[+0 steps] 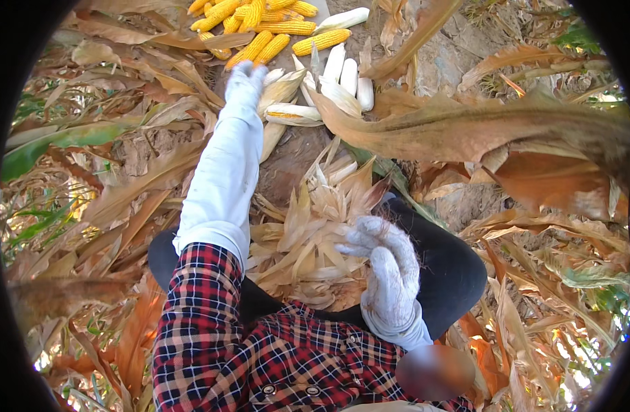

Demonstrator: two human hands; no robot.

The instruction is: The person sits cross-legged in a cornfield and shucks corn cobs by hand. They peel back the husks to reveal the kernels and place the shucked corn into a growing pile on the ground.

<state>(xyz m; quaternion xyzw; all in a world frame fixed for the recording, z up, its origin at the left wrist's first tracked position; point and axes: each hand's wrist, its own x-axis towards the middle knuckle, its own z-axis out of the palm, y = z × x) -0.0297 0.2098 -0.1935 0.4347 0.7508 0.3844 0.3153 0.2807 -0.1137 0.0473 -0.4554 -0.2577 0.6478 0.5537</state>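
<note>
My left hand point(245, 82), in a white glove with a long white sleeve, reaches far forward to the near end of a pile of husked yellow corn cobs point(258, 49). It is blurred, and whether it touches a cob cannot be told. Above my right thigh is my right hand point(387, 257), gloved, its fingers loosely curled and apart, with corn silk strands clinging to it and no cob in it. Pale ears in their inner husks point(348, 74) lie just right of the pile. One partly opened ear point(293, 114) shows yellow kernels.
Stripped husks point(315, 242) are heaped between my legs. A broad dry corn leaf point(448, 129) arches across the right side in front of me. Dry stalks and leaves point(139, 206) crowd both sides, with bare soil point(289, 165) between the ears and the husk heap.
</note>
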